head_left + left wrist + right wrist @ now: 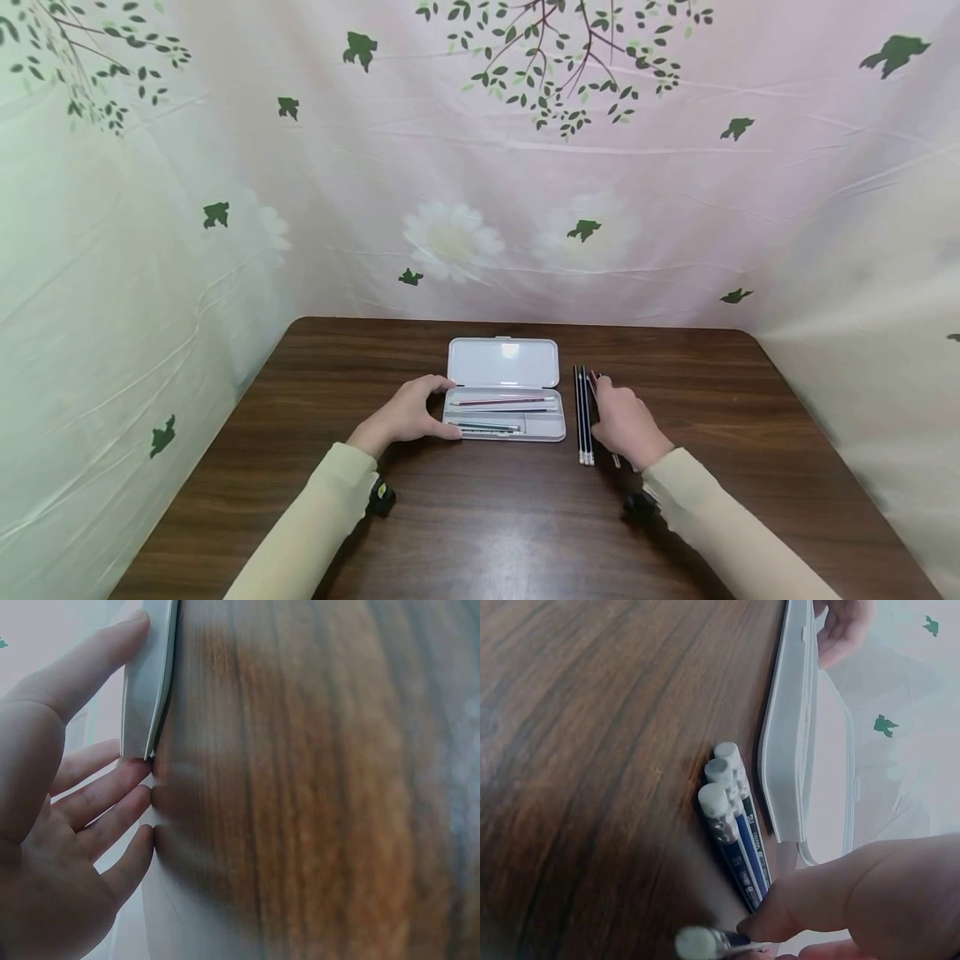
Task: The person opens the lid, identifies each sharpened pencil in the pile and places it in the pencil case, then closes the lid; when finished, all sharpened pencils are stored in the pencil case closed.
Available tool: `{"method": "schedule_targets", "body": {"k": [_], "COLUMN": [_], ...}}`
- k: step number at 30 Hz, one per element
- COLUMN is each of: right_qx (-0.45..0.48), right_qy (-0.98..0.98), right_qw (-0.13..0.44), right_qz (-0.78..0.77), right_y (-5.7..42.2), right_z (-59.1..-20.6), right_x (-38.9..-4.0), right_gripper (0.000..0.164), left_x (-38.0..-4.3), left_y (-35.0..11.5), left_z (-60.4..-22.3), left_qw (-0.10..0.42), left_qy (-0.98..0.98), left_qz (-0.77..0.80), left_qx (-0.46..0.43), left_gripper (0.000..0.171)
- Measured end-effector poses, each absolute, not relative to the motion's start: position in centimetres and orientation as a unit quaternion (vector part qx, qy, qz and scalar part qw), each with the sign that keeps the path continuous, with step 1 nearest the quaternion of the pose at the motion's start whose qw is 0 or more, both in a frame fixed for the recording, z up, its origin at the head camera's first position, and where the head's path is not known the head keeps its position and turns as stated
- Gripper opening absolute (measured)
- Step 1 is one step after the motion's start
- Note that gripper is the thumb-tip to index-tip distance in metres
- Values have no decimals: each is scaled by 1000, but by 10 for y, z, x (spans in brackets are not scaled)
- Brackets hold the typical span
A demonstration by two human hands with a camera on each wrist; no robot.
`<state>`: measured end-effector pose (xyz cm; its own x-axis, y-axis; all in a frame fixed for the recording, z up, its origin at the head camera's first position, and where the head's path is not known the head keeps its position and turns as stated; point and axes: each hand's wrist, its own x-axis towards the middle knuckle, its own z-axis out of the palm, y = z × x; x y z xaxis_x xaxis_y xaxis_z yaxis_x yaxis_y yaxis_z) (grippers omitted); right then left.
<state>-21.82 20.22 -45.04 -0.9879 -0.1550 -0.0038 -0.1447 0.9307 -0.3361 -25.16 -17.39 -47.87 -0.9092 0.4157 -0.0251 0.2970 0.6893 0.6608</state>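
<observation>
Your left hand is sitting at about 9 o'clock of the white pencil case, fingers spread and relaxed, thumb and fingertips touching its left end. The case is lying open mid-surface, lid flipped up toward 12 o'clock, with a few pencils already lying in the tray.

Your right hand is working at 3 o'clock of the case. In the right wrist view the thumb and fingers are pinching one pencil with a white eraser end, right beside a row of three pencils lying side by side and touching each other, just next to the case's right wall.

All around, a flowery curtain is hanging behind the surface.
</observation>
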Motion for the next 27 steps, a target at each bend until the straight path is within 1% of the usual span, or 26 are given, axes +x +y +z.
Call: {"method": "schedule_targets", "body": {"k": [6,8,18,27], "right_qx": [-62,-59,-59,-76], "right_qy": [985,985,983,978], "right_qw": [16,16,15,-5], "right_qz": [-163,-160,-171,-194], "right_y": [207,210,224,233], "right_z": [-448,-447,-442,-439], "right_x": [-218,-218,-215,-214], "right_gripper": [51,48,15,15], "left_x": [-251,-251,-252,-251], "left_y": [-174,-174,-174,-174], "left_z": [-478,-479,-479,-478], "left_qw": [85,85,86,82], "left_qy": [913,914,915,913], "left_qz": [349,347,340,344], "left_qx": [194,195,199,200], "left_gripper": [88,88,89,88]}}
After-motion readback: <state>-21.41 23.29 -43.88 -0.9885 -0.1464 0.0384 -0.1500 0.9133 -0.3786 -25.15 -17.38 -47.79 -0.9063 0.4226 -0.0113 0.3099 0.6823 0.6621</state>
